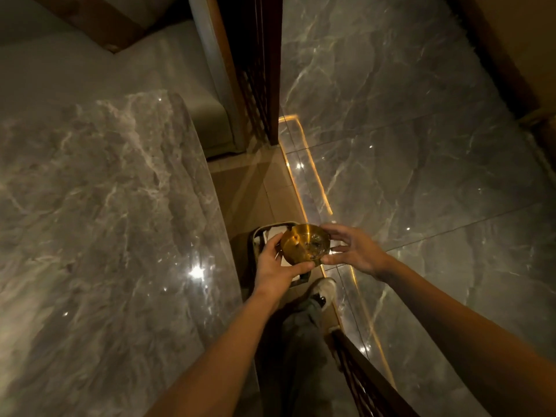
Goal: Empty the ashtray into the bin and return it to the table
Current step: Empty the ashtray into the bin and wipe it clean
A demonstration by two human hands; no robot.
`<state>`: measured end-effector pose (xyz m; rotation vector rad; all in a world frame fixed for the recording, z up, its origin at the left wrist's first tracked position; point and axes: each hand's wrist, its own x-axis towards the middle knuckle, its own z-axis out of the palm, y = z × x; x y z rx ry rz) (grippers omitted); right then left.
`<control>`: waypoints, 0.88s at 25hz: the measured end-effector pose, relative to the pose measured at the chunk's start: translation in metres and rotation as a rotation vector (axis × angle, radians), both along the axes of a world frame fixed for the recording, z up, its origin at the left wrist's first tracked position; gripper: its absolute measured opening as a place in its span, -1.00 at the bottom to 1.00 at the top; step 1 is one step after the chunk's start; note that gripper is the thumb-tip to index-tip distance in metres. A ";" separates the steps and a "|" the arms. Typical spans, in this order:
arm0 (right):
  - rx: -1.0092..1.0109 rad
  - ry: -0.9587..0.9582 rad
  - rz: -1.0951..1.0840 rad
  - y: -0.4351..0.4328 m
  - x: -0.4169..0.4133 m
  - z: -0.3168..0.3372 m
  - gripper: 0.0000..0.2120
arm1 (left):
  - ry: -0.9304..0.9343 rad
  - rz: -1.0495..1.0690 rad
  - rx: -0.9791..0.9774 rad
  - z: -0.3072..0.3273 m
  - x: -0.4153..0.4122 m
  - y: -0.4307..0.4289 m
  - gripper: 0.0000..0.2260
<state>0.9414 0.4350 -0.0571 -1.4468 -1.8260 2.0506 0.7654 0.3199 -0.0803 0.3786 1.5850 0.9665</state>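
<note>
A round brass-coloured ashtray (304, 242) with ash and a butt inside is held level above a small dark bin (254, 242) with a white liner that stands on the floor beside the table. My left hand (275, 266) grips the ashtray's left and near rim. My right hand (353, 251) is at its right rim, fingers spread, with the fingertips touching or almost touching the edge. The grey marble table (105, 221) fills the left half of the view.
A dark wooden lattice partition (255, 70) rises behind the bin, and another lattice piece (361, 380) stands at the lower right. Glossy marble floor (421, 145) spreads to the right. My leg and shoe (323, 291) are just below the bin. A padded seat (180, 70) lies beyond the table.
</note>
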 end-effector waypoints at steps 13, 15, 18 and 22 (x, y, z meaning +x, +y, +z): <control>-0.213 0.025 0.128 0.051 0.001 -0.151 -0.30 | -0.057 0.263 -0.216 -0.117 0.033 0.029 -0.27; -0.237 0.018 0.132 0.051 0.000 -0.176 -0.30 | -0.079 0.285 -0.244 -0.138 0.033 0.027 -0.23; -0.276 0.007 0.117 0.045 -0.001 -0.212 -0.32 | -0.093 0.283 -0.314 -0.171 0.034 0.020 -0.25; -0.323 0.018 0.105 0.038 -0.003 -0.256 -0.35 | -0.042 0.279 -0.398 -0.220 0.030 0.015 -0.22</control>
